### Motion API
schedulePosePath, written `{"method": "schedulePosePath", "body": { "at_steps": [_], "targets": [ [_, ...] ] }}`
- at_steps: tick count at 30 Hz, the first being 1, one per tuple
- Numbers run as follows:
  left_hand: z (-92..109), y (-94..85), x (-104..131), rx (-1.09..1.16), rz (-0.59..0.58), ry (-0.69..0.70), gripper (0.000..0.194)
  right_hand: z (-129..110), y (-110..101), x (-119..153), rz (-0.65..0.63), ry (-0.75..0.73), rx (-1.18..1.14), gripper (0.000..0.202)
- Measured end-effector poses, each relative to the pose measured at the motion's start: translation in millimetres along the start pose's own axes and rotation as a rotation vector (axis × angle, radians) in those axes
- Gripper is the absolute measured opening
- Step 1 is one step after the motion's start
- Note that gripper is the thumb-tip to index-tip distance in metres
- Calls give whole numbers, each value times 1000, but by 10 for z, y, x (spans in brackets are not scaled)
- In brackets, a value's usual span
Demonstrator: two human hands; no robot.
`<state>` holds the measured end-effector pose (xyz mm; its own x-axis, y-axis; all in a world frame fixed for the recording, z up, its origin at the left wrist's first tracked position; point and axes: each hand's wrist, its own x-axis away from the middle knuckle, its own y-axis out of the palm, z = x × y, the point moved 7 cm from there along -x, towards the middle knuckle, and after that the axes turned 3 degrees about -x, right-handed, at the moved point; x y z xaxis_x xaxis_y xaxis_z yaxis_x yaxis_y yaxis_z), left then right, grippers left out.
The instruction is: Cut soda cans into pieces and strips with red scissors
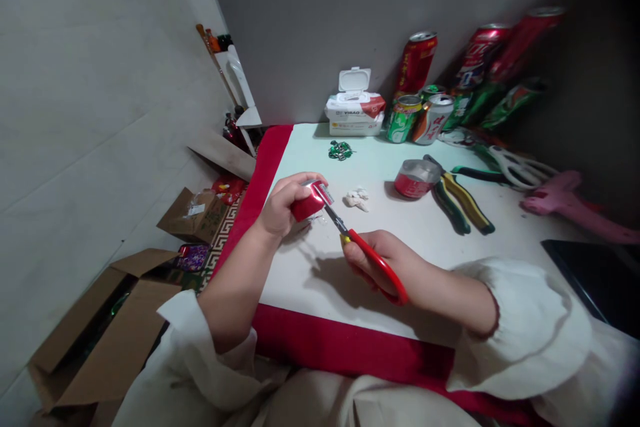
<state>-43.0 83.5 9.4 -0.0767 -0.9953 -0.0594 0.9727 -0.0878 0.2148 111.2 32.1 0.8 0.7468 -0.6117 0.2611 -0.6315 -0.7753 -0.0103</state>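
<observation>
My left hand (287, 205) is closed around a red piece of drink can (310, 205) with a silvery edge, held above the white table sheet. A pair of red-handled scissors (376, 260) is gripped in my right hand (387, 253). Their metal blades reach up to the can piece and touch or overlap its right edge; whether they bite into it I cannot tell. Just beyond lies a crumpled white tissue (357, 199). Farther back is a small pile of green and silver metal bits (341, 150). Some thin scraps show below the can piece.
A cut can part (416, 179) stands right of the tissue, beside green-and-yellow pliers (460, 203). Several drink cans (404, 119) and a wipes pack (355, 113) line the back wall. A pink glue gun (570, 203) lies at right. Cardboard boxes (115, 327) sit on the left.
</observation>
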Motion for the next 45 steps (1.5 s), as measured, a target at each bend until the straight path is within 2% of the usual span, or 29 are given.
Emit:
{"method": "schedulePosePath", "body": {
  "at_steps": [4, 9, 12, 15, 17, 19, 24, 26, 29, 31, 35, 41, 45],
  "targets": [
    [78, 74, 14, 131, -54, 63, 42, 14, -6, 2, -23, -81, 22, 68],
    [76, 128, 37, 248, -76, 15, 75, 43, 24, 21, -114, -221, 18, 70],
    [38, 136, 44, 313, -93, -19, 87, 140, 47, -4, -128, -198, -56, 72],
    [26, 166, 57, 332, -167, -46, 92, 240, 73, -42, -147, -178, -148, 74],
    [18, 178, 64, 322, -200, -88, 89, 261, 89, -54, -174, -199, -170, 74],
    [10, 167, 61, 317, -183, -135, 82, 246, 83, -57, -169, -215, -142, 74],
    [-10, 73, 36, 268, 25, -188, 58, 113, 11, -52, -30, -212, -22, 73],
    [-32, 44, 41, 215, 104, -218, 54, 77, -2, -49, 8, -196, 9, 71],
    [-66, 56, 59, 156, 153, -275, 55, 48, -1, -39, 19, -187, 37, 71],
    [-44, 74, 61, 141, 172, -240, 50, 42, -3, -29, 21, -183, 35, 72],
    [-3, 113, 52, 148, 166, -122, 40, 60, -9, -12, 39, -169, 3, 71],
    [-64, 144, 27, 176, 109, -156, 32, 95, 20, -4, 74, -158, 17, 72],
    [-44, 174, 35, 223, 116, -173, 29, 97, 35, 16, 102, -124, -24, 70]
  ]
}}
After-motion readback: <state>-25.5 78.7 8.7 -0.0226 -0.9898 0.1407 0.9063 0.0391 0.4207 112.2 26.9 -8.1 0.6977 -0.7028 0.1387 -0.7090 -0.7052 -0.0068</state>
